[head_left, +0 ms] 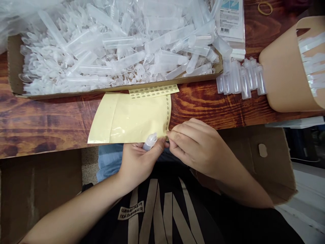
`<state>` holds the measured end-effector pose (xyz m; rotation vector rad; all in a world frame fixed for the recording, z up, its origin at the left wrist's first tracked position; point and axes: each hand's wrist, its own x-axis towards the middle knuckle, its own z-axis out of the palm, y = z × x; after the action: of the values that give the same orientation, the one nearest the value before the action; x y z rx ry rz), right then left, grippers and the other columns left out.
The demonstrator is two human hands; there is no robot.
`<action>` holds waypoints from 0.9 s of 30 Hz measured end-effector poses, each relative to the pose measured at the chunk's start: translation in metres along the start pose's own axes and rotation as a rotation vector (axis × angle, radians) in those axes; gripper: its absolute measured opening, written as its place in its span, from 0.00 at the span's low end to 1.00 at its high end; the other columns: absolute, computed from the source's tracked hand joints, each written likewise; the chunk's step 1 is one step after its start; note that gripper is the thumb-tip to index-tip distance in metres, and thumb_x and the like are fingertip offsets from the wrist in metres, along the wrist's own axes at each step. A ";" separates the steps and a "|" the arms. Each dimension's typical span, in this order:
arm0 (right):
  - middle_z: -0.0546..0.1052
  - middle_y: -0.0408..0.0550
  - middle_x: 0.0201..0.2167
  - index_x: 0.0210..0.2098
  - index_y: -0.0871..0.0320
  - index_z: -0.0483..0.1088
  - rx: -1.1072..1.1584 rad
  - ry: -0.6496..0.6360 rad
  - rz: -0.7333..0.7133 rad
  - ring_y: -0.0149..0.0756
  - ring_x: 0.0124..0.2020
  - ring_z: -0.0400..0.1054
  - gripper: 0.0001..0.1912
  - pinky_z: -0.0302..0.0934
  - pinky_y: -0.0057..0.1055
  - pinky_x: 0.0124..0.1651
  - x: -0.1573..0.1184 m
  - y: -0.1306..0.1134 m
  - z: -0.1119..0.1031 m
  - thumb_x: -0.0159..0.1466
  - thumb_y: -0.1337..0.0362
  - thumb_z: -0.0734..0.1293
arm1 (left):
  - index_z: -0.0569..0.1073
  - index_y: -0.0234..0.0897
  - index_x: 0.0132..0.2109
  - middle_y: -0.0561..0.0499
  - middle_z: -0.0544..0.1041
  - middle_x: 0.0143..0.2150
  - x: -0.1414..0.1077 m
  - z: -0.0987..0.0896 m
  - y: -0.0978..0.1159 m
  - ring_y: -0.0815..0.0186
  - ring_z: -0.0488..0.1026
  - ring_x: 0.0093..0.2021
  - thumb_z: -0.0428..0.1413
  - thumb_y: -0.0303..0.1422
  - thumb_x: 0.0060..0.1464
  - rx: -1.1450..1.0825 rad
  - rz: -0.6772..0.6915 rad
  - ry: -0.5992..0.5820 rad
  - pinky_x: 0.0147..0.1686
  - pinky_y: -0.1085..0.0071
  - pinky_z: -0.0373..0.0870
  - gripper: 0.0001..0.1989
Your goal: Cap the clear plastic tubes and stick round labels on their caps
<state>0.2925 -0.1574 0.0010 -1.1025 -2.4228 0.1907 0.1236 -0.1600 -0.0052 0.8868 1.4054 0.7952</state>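
Note:
In my left hand (142,162) lies a small translucent plastic tube (150,141), its capped end sticking up between thumb and palm. The left thumb and a fingertip also press the lower right corner of a pale yellow sticker sheet (137,115). Right at that corner, my right hand (194,144) is closed in a pinch, thumb and forefinger against the sheet's edge. A single column of small round printed stickers runs up the sheet's right side. Whether a loose sticker is between the right fingertips is too small to see. A narrow sticker strip (153,91) lies over the sheet's top edge.
Behind the sheet stands a shallow cardboard box (122,88) heaped with clear tubes and small white caps. Several capped tubes (240,79) lie in rows to the right, beside a beige bin (281,67) holding white pieces. A rubber band (265,8) and printed packets (231,27) lie farther back.

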 end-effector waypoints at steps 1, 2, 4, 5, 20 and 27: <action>0.75 0.46 0.26 0.28 0.58 0.69 0.003 0.002 0.003 0.35 0.29 0.67 0.12 0.60 0.36 0.33 0.000 0.000 0.001 0.68 0.73 0.61 | 0.74 0.39 0.17 0.51 0.76 0.21 0.000 0.000 -0.001 0.61 0.79 0.32 0.67 0.34 0.45 0.007 0.016 -0.018 0.28 0.71 0.76 0.14; 0.75 0.46 0.26 0.28 0.58 0.69 0.010 0.007 0.007 0.35 0.29 0.67 0.12 0.60 0.36 0.33 -0.001 0.001 0.002 0.68 0.73 0.61 | 0.75 0.38 0.18 0.51 0.77 0.22 0.000 -0.001 -0.001 0.62 0.78 0.32 0.66 0.34 0.47 0.014 0.033 -0.034 0.27 0.72 0.76 0.13; 0.75 0.45 0.26 0.29 0.58 0.69 0.031 0.027 0.026 0.35 0.29 0.66 0.10 0.60 0.36 0.33 -0.002 0.002 0.004 0.67 0.71 0.62 | 0.76 0.38 0.20 0.51 0.78 0.23 0.001 -0.002 -0.002 0.63 0.78 0.32 0.64 0.34 0.49 0.027 0.054 -0.059 0.28 0.72 0.75 0.12; 0.75 0.45 0.26 0.30 0.57 0.69 0.041 0.047 0.042 0.35 0.28 0.66 0.09 0.60 0.35 0.33 -0.003 0.003 0.005 0.67 0.71 0.63 | 0.76 0.38 0.20 0.51 0.78 0.23 0.001 -0.003 -0.002 0.64 0.78 0.32 0.64 0.33 0.49 0.033 0.060 -0.070 0.29 0.73 0.76 0.12; 0.80 0.46 0.31 0.36 0.57 0.72 0.201 0.095 0.074 0.34 0.31 0.74 0.06 0.66 0.34 0.36 -0.007 0.010 0.002 0.66 0.73 0.65 | 0.82 0.38 0.27 0.49 0.83 0.32 0.002 -0.003 0.000 0.65 0.80 0.35 0.62 0.33 0.51 0.038 0.065 -0.104 0.41 0.71 0.79 0.07; 0.76 0.47 0.26 0.27 0.58 0.69 -0.019 0.004 0.003 0.35 0.28 0.68 0.14 0.58 0.35 0.31 0.001 0.001 0.000 0.69 0.72 0.61 | 0.79 0.38 0.23 0.52 0.80 0.25 0.002 0.000 0.000 0.66 0.79 0.32 0.62 0.30 0.49 -0.001 0.070 -0.062 0.37 0.73 0.78 0.08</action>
<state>0.2929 -0.1563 0.0014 -1.1136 -2.4240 0.1663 0.1240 -0.1585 -0.0062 0.9568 1.3254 0.8140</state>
